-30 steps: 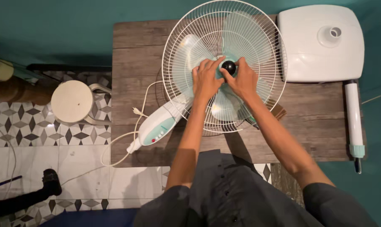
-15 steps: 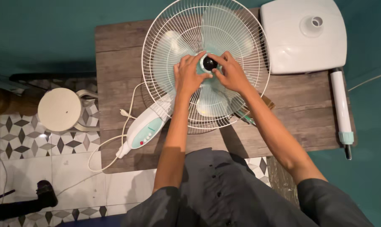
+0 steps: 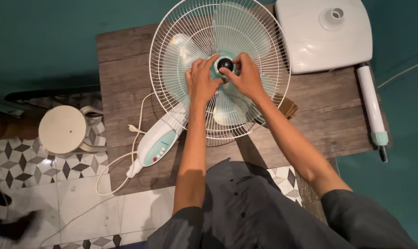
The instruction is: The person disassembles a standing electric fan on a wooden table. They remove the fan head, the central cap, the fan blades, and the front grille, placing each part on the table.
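Note:
A fan head lies face up on a wooden table (image 3: 333, 115), with a white wire guard (image 3: 172, 32) around pale green blades (image 3: 227, 108). A black round knob (image 3: 225, 64) sits at the blade hub. My left hand (image 3: 201, 83) rests on the hub and blades just left of the knob. My right hand (image 3: 244, 77) has its thumb and fingers pinched on the knob from the right. The fan's motor housing with control buttons (image 3: 157, 145) sticks out at the lower left.
A white square fan base (image 3: 324, 34) lies at the table's far right corner, with a white pole with a green end (image 3: 371, 108) beside it. A white power cord (image 3: 119, 163) hangs off the table's left edge. A round white stool (image 3: 63, 130) stands on the tiled floor.
The view has shifted, so the fan and table sit further left in frame. Both hands stay at the hub, fingers slightly re-placed around the knob. Dark footwear at lower left has moved off.

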